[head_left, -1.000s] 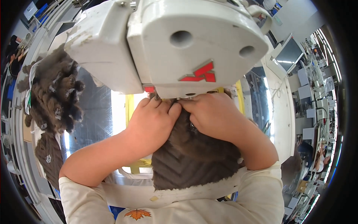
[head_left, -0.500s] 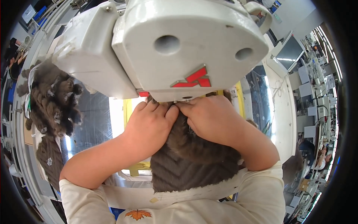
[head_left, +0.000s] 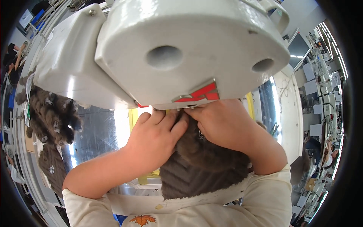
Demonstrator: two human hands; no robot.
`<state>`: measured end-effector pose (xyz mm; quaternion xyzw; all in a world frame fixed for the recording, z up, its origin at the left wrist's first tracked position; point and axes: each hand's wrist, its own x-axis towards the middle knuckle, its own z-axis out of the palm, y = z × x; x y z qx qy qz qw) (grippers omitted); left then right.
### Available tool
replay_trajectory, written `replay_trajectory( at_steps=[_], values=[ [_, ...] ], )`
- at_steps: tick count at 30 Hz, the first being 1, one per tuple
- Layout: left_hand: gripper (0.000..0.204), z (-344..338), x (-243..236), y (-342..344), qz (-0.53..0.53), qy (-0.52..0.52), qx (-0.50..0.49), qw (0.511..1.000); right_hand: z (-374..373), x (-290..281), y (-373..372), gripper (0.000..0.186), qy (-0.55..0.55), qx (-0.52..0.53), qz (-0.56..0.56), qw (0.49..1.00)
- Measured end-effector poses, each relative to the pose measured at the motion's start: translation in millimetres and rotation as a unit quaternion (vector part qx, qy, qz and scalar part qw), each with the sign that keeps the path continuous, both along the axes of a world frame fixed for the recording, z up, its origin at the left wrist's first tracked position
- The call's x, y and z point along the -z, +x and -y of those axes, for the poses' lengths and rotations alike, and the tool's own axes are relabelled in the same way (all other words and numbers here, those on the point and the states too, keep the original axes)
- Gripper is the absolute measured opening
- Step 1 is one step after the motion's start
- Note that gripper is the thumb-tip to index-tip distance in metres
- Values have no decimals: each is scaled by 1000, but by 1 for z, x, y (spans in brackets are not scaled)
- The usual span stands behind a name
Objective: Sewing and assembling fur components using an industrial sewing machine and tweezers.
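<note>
A white sewing machine head with a red emblem hangs over both hands. Beneath it lies a brown fur fabric piece with chevron ridges and a shaggy bunched fold. My left hand has its fingers curled on the fabric at the machine's lower edge. Right beside it my right hand grips the fabric, fingertips close to my left thumb and partly hidden by the head. Yellow tape borders the work area on the metal bed.
A pile of brown fur pieces lies at the left, above another ridged piece. A monitor stands at the upper right. Workstations line the right side. Other people are at both sides.
The machine head looks larger and lower in the picture as the view has shifted. Both hands and the fabric appear slightly lower and further right, still together under the head.
</note>
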<state>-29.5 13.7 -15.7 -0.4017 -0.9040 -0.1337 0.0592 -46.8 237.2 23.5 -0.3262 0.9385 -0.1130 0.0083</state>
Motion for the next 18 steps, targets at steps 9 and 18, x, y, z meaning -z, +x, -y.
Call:
replay_trajectory(
  at_steps=[9, 18],
  values=[
    [48, 0, -2, 10, -47, -4, 41, 998, -1, 1, -4, 15, 7, -5, -2, 1000],
    [89, -2, -12, 7, 52, -55, 35, 997, -8, 1, -10, 12, -15, 3, 6, 1000]
  ],
)
